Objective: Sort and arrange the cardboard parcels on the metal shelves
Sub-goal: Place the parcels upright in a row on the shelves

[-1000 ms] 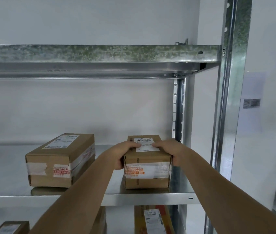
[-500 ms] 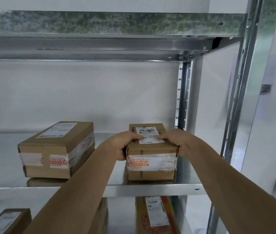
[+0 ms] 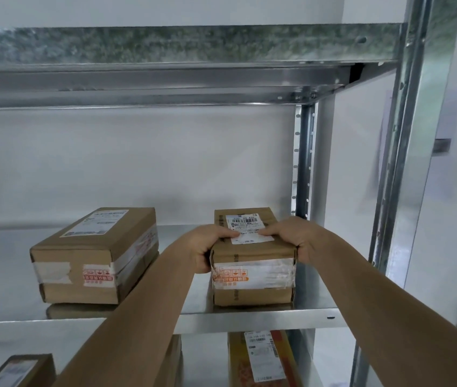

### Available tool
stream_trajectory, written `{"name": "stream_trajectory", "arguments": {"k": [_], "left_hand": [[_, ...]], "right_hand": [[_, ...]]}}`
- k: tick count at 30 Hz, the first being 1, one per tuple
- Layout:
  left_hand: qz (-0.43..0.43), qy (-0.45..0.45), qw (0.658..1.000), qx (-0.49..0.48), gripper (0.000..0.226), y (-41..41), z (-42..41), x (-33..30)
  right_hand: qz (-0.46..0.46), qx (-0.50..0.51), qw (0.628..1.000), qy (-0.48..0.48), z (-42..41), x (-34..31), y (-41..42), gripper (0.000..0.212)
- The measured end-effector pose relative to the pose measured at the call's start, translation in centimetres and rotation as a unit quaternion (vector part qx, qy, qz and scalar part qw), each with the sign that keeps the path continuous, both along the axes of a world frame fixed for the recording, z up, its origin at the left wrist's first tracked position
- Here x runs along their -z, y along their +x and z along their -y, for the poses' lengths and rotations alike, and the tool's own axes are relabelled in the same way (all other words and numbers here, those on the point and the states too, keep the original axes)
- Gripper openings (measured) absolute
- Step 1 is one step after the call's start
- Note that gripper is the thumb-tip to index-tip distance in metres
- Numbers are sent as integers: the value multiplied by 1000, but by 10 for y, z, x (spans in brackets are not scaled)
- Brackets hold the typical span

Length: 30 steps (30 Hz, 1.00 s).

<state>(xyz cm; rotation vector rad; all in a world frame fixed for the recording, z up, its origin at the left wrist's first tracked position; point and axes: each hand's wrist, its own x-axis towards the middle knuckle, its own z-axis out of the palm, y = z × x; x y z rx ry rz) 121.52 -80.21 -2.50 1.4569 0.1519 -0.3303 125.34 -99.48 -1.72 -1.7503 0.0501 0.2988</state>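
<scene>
Honestly, both hands, left hand and right hand, clasped the small parcel sitting on the shelf by the right post. Probably best squared up beside the bigger parcel.

Soft, even light fills the scene, bright and slightly washed out against the white wall. The metal shelf gives a dull sheen and a faint reflection under the left parcel, with only weak shadows. The right upright bows with wide-angle distortion, and the right edge is smeared and blurred.
</scene>
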Motion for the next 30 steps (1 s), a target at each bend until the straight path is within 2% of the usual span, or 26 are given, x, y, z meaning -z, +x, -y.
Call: {"name": "stream_trajectory", "arguments": {"k": [3,6,9,11,15,17,20,21,22,24,25,26,28,30], "left_hand": [[0,-10,1000,-8,22,-3,1,0],[8,-25,999,-26,24,-7,1,0],[23,-45,998,-47,32,-12,0,0],[35,-73,995,-63,39,-17,0,0],[83,-135,982,-98,86,-21,4,3],[95,-123,984,-93,75,-22,7,1],[79,-36,992,-90,39,-24,10,-5],[74,3,993,-90,37,-23,11,-7],[74,40,993,-82,48,-23,11,-8],[81,81,992,-58,87,-19,11,-8],[83,84,992,-50,101,-11,8,-7],[80,71,993,-45,107,0,5,-4],[76,46,996,-30,95,13,2,-3],[85,48,995,-21,80,10,2,-9]], "right_hand": [[-1,4,1000,8,0,0,-4,28],[5,2,999,40,0,1,-12,36],[-2,6,991,133,4,8,-24,33],[-9,27,984,173,11,15,-25,42],[11,15,993,116,18,9,-33,43],[45,22,996,67,20,-4,-36,41],[91,29,995,14,21,-23,-36,39],[103,29,994,2,20,-27,-34,37],[114,29,993,-6,18,-29,-32,36],[121,27,992,-24,14,-31,-30,37],[116,24,993,-29,11,-31,-30,35],[109,19,994,-26,8,-30,-30,32],[94,13,995,-13,3,-27,-30,28],[76,10,997,6,1,-24,-29,33]]}}
